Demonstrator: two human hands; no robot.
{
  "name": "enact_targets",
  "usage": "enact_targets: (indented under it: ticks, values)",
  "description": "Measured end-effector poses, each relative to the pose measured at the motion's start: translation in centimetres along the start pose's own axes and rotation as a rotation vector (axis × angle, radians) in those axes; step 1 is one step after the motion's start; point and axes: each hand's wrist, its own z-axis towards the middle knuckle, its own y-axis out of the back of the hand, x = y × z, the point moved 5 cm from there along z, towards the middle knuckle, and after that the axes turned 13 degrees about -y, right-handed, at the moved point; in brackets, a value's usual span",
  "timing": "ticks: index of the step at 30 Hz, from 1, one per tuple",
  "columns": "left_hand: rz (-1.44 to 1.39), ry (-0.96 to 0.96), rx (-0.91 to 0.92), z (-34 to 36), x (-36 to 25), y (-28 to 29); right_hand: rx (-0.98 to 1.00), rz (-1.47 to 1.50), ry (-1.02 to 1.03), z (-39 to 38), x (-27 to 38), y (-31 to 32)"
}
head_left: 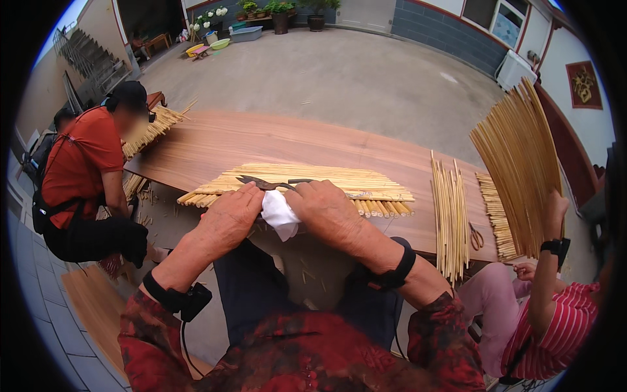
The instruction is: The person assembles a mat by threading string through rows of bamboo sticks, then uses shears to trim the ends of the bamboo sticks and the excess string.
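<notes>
A flat panel of pale yellow reed-like stalks lies on the wooden table in front of me, its cut ends along the near edge. Dark metal scissors rest over it, blades pointing left. My right hand is closed around their handle, part of which shows above the knuckles. A crumpled white cloth hangs from the handle side between my hands. My left hand is closed at the panel's near edge, fingertips beside the blades; what it grips is hidden.
The brown table reaches left and right. At right lie loose stalks and another pair of scissors. A person there holds up a stalk panel. At left, a person in red bends beside more stalks.
</notes>
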Motion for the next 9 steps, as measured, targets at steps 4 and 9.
enact_targets:
  ticks: [4, 9]
  values:
    - [0.035, -0.074, -0.13, 1.1, 1.8, 0.3, 0.05, 0.076, 0.012, 2.1, -1.4, 0.9]
    - [0.012, 0.004, -0.215, 5.2, 5.0, 2.8, 0.225, 0.127, -0.029, 6.9, -5.7, 1.5]
